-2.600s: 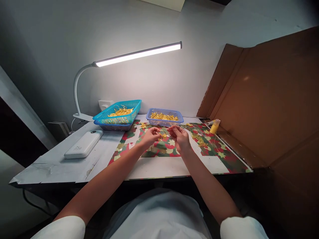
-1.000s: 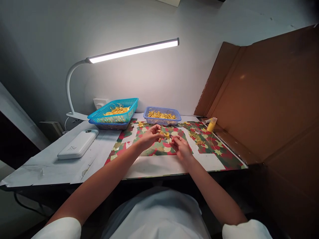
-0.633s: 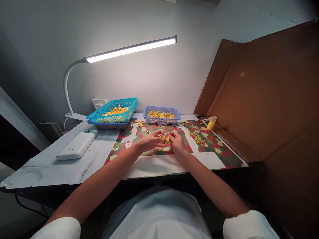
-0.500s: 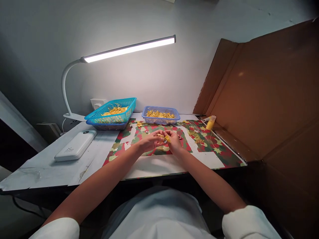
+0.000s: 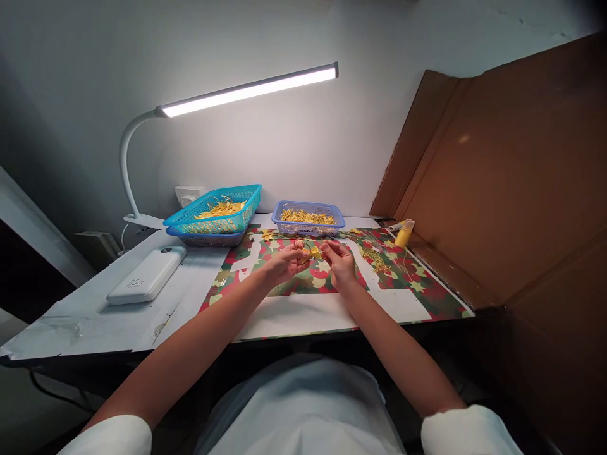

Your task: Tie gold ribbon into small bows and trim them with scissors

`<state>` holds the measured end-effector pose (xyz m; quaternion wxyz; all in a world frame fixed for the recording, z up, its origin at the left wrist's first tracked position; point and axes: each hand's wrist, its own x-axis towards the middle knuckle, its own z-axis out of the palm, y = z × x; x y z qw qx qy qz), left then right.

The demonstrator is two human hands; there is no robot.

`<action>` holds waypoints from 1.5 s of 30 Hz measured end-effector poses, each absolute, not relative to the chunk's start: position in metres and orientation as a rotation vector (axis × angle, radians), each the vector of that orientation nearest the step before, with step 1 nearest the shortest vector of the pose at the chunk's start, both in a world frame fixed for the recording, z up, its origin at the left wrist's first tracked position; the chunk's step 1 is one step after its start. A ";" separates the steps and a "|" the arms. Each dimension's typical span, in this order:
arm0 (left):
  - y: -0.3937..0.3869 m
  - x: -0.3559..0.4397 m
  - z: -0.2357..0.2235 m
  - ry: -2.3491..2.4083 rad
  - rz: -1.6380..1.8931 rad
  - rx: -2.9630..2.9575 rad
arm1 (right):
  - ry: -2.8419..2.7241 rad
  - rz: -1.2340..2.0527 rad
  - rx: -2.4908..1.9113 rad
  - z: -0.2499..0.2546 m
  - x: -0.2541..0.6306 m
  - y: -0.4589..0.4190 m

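Note:
My left hand (image 5: 288, 261) and my right hand (image 5: 339, 261) meet above a red, green and cream patterned mat (image 5: 289, 284). Both pinch a small yellow ribbon piece (image 5: 312, 254) between their fingertips. Just behind the hands stands a lilac basket (image 5: 332, 228) holding several yellow ribbon pieces. A turquoise basket (image 5: 249, 205) with more yellow pieces sits to its left, stacked on a darker blue one.
A white power bank (image 5: 147, 282) lies on the grey table at the left. A white desk lamp (image 5: 246, 90) arches over the baskets. A small yellow bottle (image 5: 403, 234) stands at the back right. Brown cardboard (image 5: 512, 183) walls off the right side. Gold bits (image 5: 375, 259) lie scattered on the mat.
The hands dropped low onto the mat with the yellow piece between them, then rose a little and drew slightly apart. The camera view shifted a little.

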<state>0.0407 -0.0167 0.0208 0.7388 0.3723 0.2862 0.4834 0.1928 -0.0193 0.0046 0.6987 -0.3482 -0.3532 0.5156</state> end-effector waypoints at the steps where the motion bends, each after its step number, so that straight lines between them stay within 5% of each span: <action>1: -0.018 0.041 0.021 0.612 1.036 0.819 | -0.778 1.157 -0.792 0.003 0.192 -0.017; 15: -0.025 0.047 0.026 0.517 1.041 0.791 | -0.909 1.012 -0.934 -0.014 0.180 -0.004; 26: -0.014 0.045 0.025 0.749 1.334 0.856 | -1.508 0.268 -0.840 0.006 0.196 -0.047; 45: -0.014 0.045 0.025 0.769 1.282 0.828 | -1.600 0.200 -0.875 0.002 0.197 -0.040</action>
